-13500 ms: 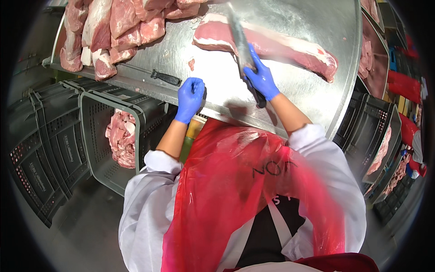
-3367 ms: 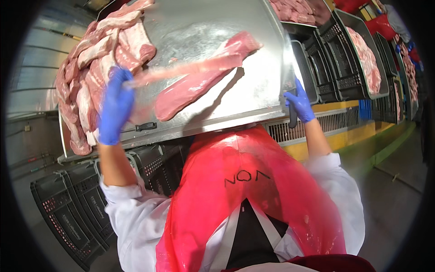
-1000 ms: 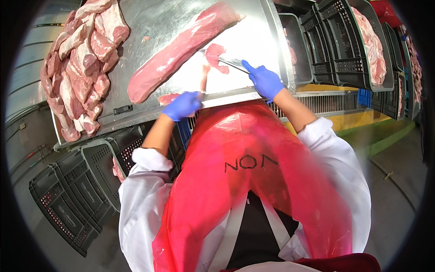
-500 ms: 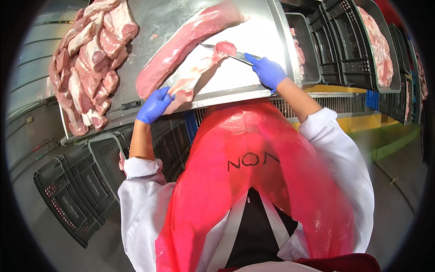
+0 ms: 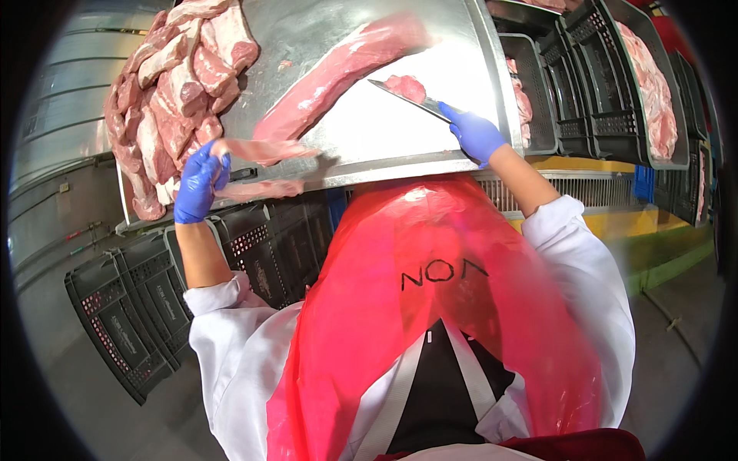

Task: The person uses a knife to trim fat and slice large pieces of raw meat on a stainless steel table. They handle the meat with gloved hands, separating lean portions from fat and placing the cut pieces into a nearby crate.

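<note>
My left hand (image 5: 201, 183), in a blue glove, is closed on a pale pink strip of meat trimming (image 5: 265, 153), which trails to the right over the near table edge, slightly blurred. My right hand (image 5: 477, 137), also gloved in blue, grips a knife (image 5: 415, 103) with its blade pointing left across the worktop. A small round piece of meat (image 5: 406, 87) lies against the blade's far side. Beyond both hands a long pork loin (image 5: 330, 86) stretches diagonally over the metal table (image 5: 377, 170). Its far end is blurred.
A heap of meat cuts (image 5: 173, 100) rises at the table's left end. Dark plastic crates (image 5: 127, 323) stand below the near left edge. More black crates (image 5: 588, 77), some with meat inside, line the right side. A metal grating (image 5: 569, 187) runs beneath the table.
My left hand has swung left, carrying the strip away from the knife. The small piece now lies apart from that strip, by the blade. My right hand still holds the knife.
</note>
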`<state>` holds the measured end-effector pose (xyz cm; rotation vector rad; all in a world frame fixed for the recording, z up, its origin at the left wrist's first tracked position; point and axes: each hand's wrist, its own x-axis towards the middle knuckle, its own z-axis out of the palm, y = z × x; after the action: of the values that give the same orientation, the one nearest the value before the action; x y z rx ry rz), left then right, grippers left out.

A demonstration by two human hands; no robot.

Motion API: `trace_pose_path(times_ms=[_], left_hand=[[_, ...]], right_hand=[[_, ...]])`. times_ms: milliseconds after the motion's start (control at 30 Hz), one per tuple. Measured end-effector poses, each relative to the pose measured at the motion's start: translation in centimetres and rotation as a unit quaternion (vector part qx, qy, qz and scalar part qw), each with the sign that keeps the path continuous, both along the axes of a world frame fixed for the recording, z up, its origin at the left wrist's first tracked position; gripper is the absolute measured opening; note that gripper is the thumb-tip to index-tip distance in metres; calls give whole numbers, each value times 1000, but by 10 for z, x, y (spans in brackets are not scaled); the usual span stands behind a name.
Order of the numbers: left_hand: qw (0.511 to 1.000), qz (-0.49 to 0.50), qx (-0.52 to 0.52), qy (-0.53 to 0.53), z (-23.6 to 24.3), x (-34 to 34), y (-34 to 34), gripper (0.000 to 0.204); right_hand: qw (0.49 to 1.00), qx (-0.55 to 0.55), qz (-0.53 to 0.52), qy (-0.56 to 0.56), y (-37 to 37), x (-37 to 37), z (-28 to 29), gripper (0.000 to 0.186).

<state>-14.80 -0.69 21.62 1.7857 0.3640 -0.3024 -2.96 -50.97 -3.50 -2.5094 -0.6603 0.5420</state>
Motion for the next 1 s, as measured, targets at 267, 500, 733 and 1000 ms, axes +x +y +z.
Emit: trace_pose_path(times_ms=[267, 500, 733, 1000], left_hand=[[937, 113, -227, -242, 55, 38, -90, 38], [920, 133, -216, -300, -35, 15, -98, 37], [868, -97, 410, -262, -197, -29, -151, 64], [810, -175, 554, -81, -246, 35, -197, 20]], right_hand=[[1000, 0, 18, 23, -4, 11, 14, 57], [986, 123, -74, 89, -34, 6, 12, 50], [976, 176, -120, 44, -61, -17, 46, 49], [990, 22, 80, 117, 21, -27, 67, 50]])
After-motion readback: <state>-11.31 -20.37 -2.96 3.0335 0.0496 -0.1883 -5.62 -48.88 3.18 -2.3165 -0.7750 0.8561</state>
